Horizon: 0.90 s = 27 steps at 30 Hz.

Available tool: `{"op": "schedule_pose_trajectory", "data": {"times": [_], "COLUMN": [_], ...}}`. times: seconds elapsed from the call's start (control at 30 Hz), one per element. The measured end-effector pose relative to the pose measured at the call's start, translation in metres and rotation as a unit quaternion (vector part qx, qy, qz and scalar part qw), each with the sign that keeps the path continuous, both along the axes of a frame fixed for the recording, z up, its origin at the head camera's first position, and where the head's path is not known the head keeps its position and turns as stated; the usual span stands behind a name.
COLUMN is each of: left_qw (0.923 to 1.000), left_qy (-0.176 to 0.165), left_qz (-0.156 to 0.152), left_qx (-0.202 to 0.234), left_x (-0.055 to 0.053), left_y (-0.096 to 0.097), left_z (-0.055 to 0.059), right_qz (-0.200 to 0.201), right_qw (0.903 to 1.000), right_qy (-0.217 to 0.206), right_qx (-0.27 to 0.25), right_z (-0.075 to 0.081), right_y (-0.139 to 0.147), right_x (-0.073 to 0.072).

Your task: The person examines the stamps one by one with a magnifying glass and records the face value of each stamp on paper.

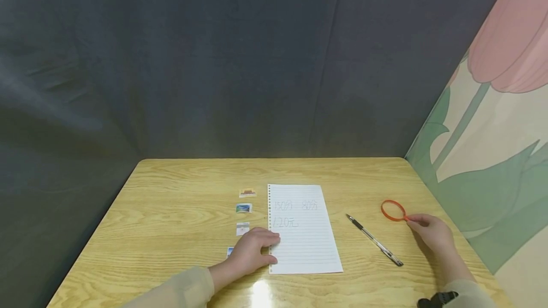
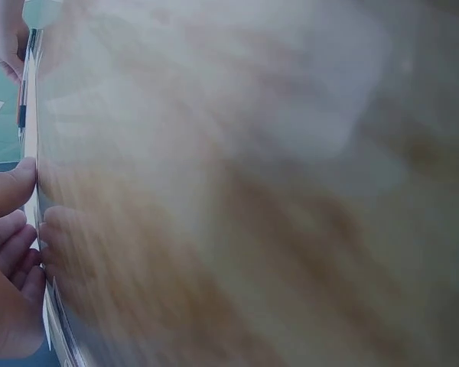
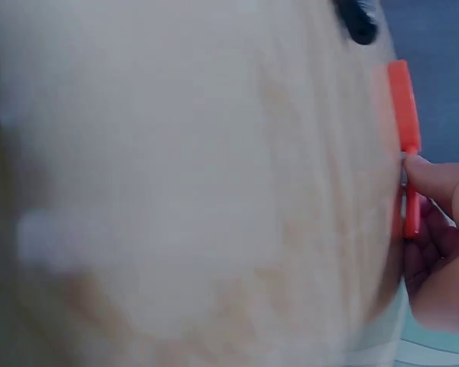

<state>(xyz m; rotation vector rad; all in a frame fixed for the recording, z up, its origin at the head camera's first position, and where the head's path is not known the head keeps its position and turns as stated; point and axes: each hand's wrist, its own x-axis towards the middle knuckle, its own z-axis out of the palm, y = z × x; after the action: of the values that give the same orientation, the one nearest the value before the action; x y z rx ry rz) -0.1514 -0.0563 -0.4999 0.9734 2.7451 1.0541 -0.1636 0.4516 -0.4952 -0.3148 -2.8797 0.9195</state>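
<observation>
A sheet of lined paper (image 1: 306,251) with handwritten figures lies mid-table. My left hand (image 1: 251,250) rests at its left edge, fingers fairly straight and thumb apart from them. Just left of the paper, several small stamps (image 1: 244,208) form a column, the nearest partly hidden by that hand. On the right, my right hand (image 1: 433,234) pinches the handle of an orange-red magnifying glass (image 1: 405,217), its round rim pointing away to the left. In the right wrist view, thumb and fingers hold the magnifying glass (image 3: 403,103) close to the tabletop.
A black-and-clear pen (image 1: 372,238) lies slantwise between the paper and the magnifying glass. Dark curtain (image 1: 239,70) hangs behind and left of the wooden table (image 1: 171,203). A flower-patterned surface (image 1: 492,194) borders its right side.
</observation>
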Motion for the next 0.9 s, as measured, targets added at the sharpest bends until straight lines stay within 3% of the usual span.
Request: {"op": "schedule_pose_trajectory", "data": {"times": [0.23,0.47,0.67,0.9], "left_qw": [1.0,0.9998,0.9998,0.9992], "left_qy": [-0.001,0.0,-0.011,-0.037], "left_qz": [0.004,0.0,-0.001,0.001], "left_qx": [-0.007,-0.019,-0.017,-0.017], "left_x": [-0.001,-0.003,-0.006,-0.007], "left_y": [0.001,0.0,0.0,0.001], "left_z": [0.0,0.002,0.002,0.005], "right_qz": [0.058,0.105,0.147,0.227], "right_qw": [0.9973,0.9944,0.9887,0.9729], "right_qy": [-0.045,-0.007,0.026,-0.014], "right_qx": [-0.004,0.012,-0.001,-0.043], "right_z": [0.024,0.047,0.046,0.036], "right_y": [0.001,-0.021,-0.053,-0.076], "right_x": [0.001,0.005,0.002,-0.003]}}
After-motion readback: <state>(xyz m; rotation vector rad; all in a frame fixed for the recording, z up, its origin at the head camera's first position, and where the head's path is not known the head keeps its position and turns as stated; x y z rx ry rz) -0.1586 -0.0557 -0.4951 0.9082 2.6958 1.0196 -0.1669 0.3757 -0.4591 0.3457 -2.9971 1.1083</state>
